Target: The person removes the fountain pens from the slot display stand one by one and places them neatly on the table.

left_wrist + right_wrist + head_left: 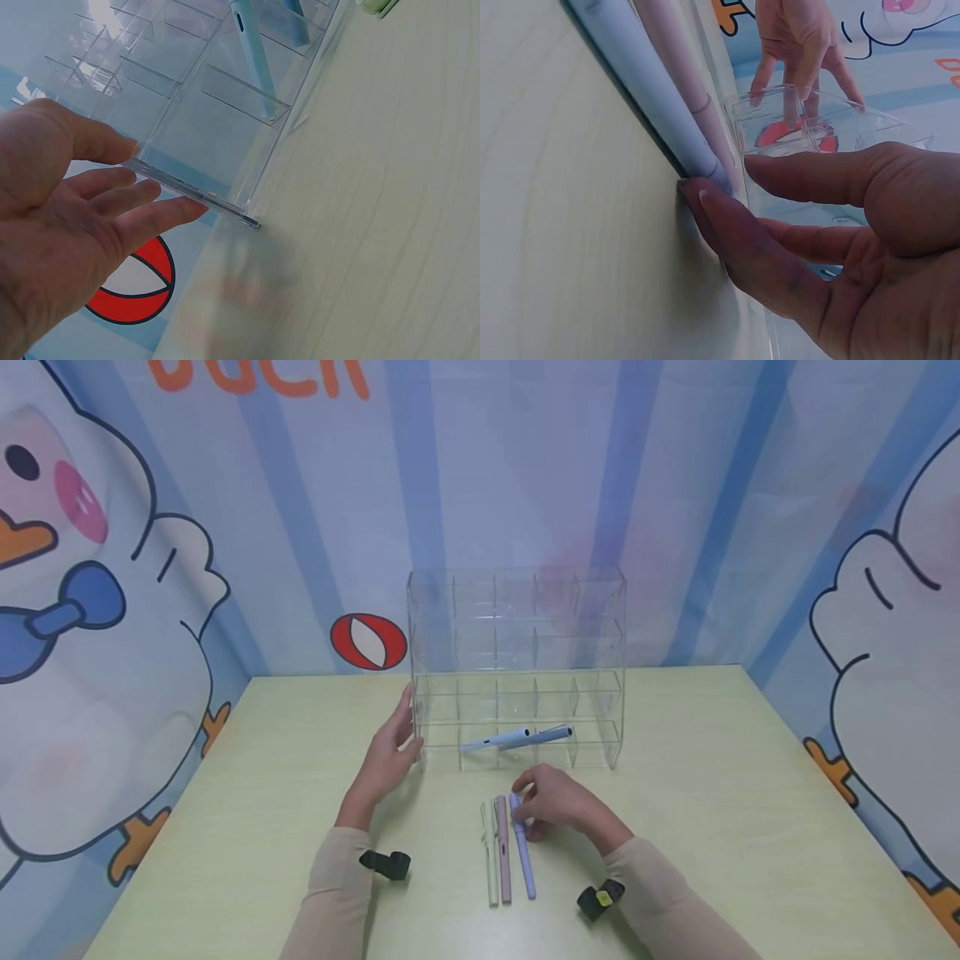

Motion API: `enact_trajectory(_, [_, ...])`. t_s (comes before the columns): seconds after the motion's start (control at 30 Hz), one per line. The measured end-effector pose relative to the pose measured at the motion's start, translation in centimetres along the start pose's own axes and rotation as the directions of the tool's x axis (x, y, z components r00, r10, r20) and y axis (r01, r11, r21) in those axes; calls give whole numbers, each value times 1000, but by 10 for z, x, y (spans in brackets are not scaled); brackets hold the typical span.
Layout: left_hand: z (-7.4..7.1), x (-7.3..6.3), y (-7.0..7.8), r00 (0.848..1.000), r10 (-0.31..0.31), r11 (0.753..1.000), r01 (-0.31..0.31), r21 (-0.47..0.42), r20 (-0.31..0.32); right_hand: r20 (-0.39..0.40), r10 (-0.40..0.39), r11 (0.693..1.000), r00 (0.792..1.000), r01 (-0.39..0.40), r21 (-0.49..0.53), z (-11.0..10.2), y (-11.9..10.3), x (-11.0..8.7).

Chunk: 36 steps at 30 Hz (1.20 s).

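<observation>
A clear compartmented display rack (pixel 517 681) stands upright on the table. My left hand (pixel 390 752) holds its left side panel; in the left wrist view the thumb (pixel 105 142) lies on the panel's edge with the other fingers along the outer face. In front of the rack, my right hand (pixel 555 802) is at the top end of a lavender pen (pixel 524 852). In the right wrist view its thumb (pixel 727 225) touches the pen's side, and a gap shows between thumb and forefinger. Beside it lie a mauve pen (pixel 504 860) and a pale green pen (pixel 491 864).
Two pens rest in the rack's lowest tier, a light blue pen (pixel 495 741) and a darker blue pen (pixel 543 737). The pale wooden table (pixel 697 777) ends against a patterned backdrop (pixel 510 468) just behind the rack.
</observation>
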<state>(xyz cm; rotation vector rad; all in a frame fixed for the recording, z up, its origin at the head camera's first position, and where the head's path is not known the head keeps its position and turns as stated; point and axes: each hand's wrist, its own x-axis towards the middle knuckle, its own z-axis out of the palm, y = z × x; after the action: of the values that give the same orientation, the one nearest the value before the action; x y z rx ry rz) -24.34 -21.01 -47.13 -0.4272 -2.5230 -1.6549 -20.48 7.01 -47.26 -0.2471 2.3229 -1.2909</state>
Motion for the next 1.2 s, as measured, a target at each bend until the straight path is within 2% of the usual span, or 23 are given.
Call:
enact_trajectory(0.23, [0,0,1,1000,-7,1000,7,13,-1,-3,21,999,1000,-21,38,-4,-1,-1])
enact_trajectory(0.87, [0,0,1,1000,-8,1000,8,11,3,-16,-27,999,1000,27,-28,5,-5,-5])
enact_trajectory(1.2, [0,0,-1,1000,-6,1000,6,13,-1,-36,-29,1000,999,28,-7,-14,-12,-12])
